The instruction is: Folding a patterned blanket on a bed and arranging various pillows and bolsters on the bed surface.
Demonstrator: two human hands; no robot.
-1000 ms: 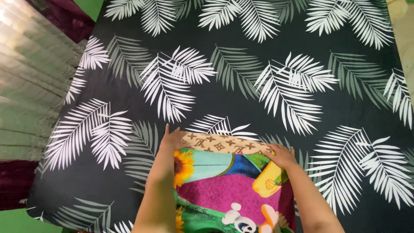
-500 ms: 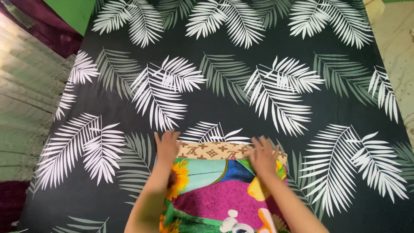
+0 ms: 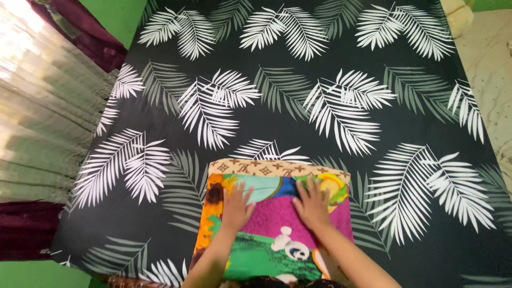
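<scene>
Soft matt printed towel (image 3: 277,224) lies on a smooth cloth bedsheet (image 3: 298,122).

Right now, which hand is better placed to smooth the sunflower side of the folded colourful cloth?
The left hand. It lies flat on the folded cloth beside the sunflower edge, while the right hand presses the magenta part, nearer the opposite edge.

The folded cloth (image 3: 277,224) lies on the bed sheet (image 3: 298,122), at its near edge and roughly midway across. Both hands rest flat on the cloth, the left hand (image 3: 236,205) beside the right hand (image 3: 312,205), apart. A curtain (image 3: 37,106) hangs left of the bed; what seems to be floor (image 3: 490,58) lies right.
</scene>
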